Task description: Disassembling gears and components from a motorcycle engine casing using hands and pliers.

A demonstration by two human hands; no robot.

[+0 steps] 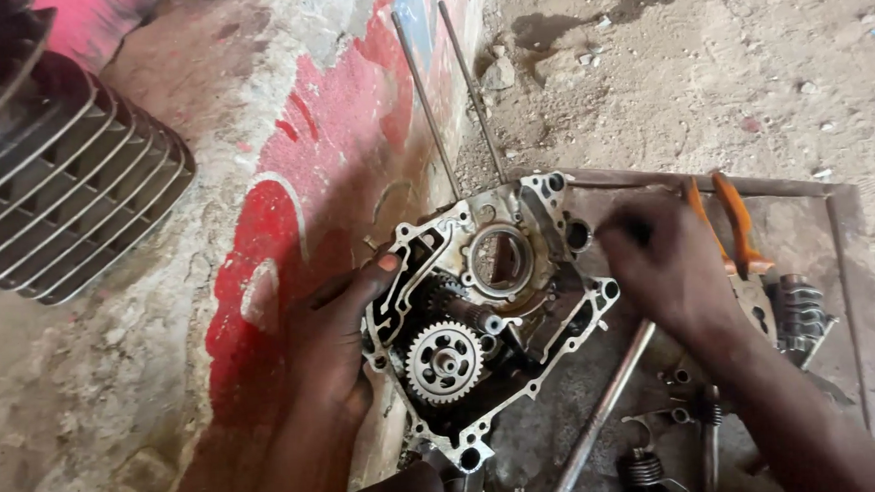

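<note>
An open engine crankcase half (479, 303) stands tilted on a metal tray, with a toothed gear (444, 362) low inside it and a round bearing opening (498, 260) above. Two long studs (451, 98) rise from its top. My left hand (338, 329) grips the left edge of the case, thumb on the rim. My right hand (664, 261) rests at the right edge of the case, fingers curled against it; whether it holds a small part is hidden.
A rusty metal tray (841, 258) holds orange-handled pliers (737, 225), a long steel rod (602, 411), springs and small parts. A finned engine cylinder (61, 184) sits upper left. A painted red and white kerb (288, 203) runs beside sandy ground.
</note>
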